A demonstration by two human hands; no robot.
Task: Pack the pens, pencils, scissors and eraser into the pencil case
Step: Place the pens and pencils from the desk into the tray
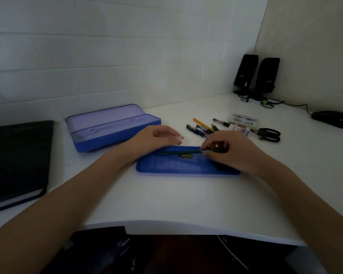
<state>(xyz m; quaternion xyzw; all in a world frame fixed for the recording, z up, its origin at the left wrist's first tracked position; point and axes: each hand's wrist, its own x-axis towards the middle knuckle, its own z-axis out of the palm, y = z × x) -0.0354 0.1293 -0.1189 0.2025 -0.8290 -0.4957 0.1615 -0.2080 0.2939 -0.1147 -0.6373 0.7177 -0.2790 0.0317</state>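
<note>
1. The right hand (229, 150) pinches a thin dark green pencil (179, 152) near its right end, between the thumb and the first fingers; the pencil lies almost level over the far edge of a flat blue plastic tray (186, 167).
2. The left hand (154, 138) holds nothing. Its fingers are loosely curled and half open, and it hovers just beyond the left part of the tray, between the tray and the case.
3. The blue tray lies on the white tabletop (166, 202) in front of the person. It has a grid pattern and a small dark emblem near the middle. A dark patch shows at its right end, under the right hand; I cannot tell what it is.
4. The blue plastic pencil case (115, 131) stands open, to the left and behind the tray, with its pale lid (103, 117) tilted back toward the wall.
5. Behind the right hand lies a loose group of pens and markers (201, 130), with one orange pencil (203, 123) among them.
6. Farther right are a small white eraser with a printed label (240, 130) and black-handled scissors (269, 134).
7. A black notebook (16, 159) lies at the left edge of the tabletop.
8. In the far right corner stand two black speakers (255, 74), and a black computer mouse (334, 119) lies near them.
</note>
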